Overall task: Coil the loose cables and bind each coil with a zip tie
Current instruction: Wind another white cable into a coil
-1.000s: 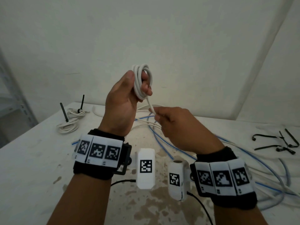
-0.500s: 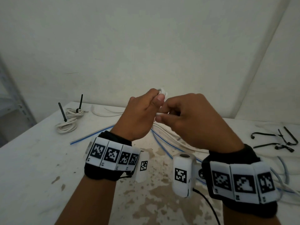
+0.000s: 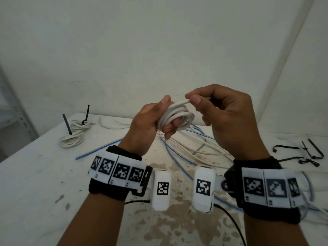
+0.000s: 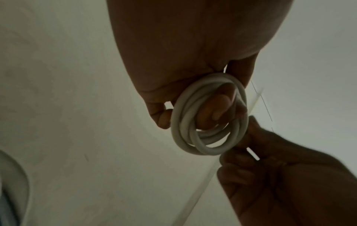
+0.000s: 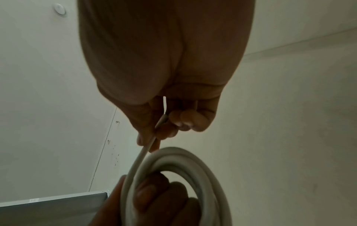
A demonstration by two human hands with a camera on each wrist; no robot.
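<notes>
A small coil of white cable (image 3: 175,118) (image 4: 208,122) (image 5: 173,175) is wound in several loops round the fingers of my left hand (image 3: 150,121), which grips it above the table. My right hand (image 3: 221,118) pinches the cable's free end (image 3: 182,103) (image 5: 152,137) between thumb and forefinger just above the coil. Loose white and blue cables (image 3: 191,144) lie on the table under both hands. Black zip ties (image 3: 305,153) lie at the right.
A white coil bound with two black zip ties (image 3: 74,132) sits at the table's far left. A curved white cable piece (image 3: 113,123) lies behind it. The stained white table (image 3: 35,183) meets a wall; a metal shelf (image 3: 16,112) stands left.
The hands dropped together, then rose again. The coil has turned from upright to lying flatter on my left fingers, and my right hand has brought the cable's end up over it.
</notes>
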